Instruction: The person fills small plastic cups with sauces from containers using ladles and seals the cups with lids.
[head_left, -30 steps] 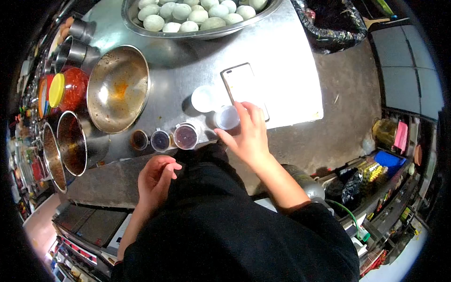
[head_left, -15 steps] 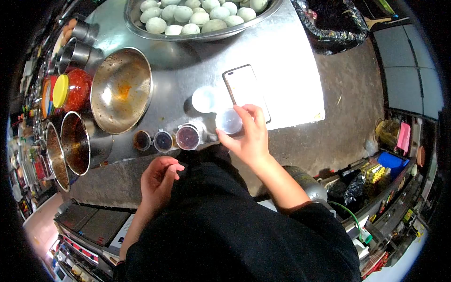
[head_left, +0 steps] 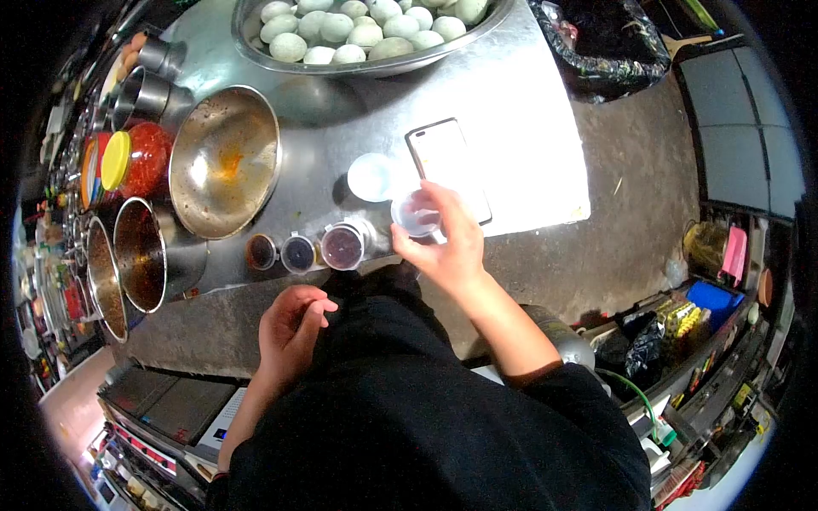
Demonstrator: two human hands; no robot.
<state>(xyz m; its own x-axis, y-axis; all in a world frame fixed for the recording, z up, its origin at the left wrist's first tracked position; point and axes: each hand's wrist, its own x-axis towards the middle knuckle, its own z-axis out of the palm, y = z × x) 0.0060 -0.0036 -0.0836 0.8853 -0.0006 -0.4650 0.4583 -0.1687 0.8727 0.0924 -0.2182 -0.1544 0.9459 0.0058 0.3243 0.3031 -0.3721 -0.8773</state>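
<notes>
My right hand (head_left: 452,243) has its thumb and fingers around the rim of a small clear cup (head_left: 415,213) near the table's front edge. Beside that cup stands another translucent cup (head_left: 371,177). A phone (head_left: 443,152) lies behind the fingers, partly covered by them. My left hand (head_left: 291,328) is in front of the table edge, fingers curled and thumb near the fingertips, with nothing visible in it. Three small cups with dark contents stand in a row: the largest (head_left: 342,246), a middle one (head_left: 297,253) and a brownish one (head_left: 261,252).
A steel basin (head_left: 375,66) of pale eggs stands at the back. On the left are a stained metal bowl (head_left: 225,162), a red jar with a yellow lid (head_left: 146,159) and two deep pots (head_left: 141,255). A black-lined bin (head_left: 609,77) is at the back right.
My right hand's fingers have closed in on the cup's rim, and the fingers now reach over its edge. My left hand keeps its curled shape. The view has shifted slightly.
</notes>
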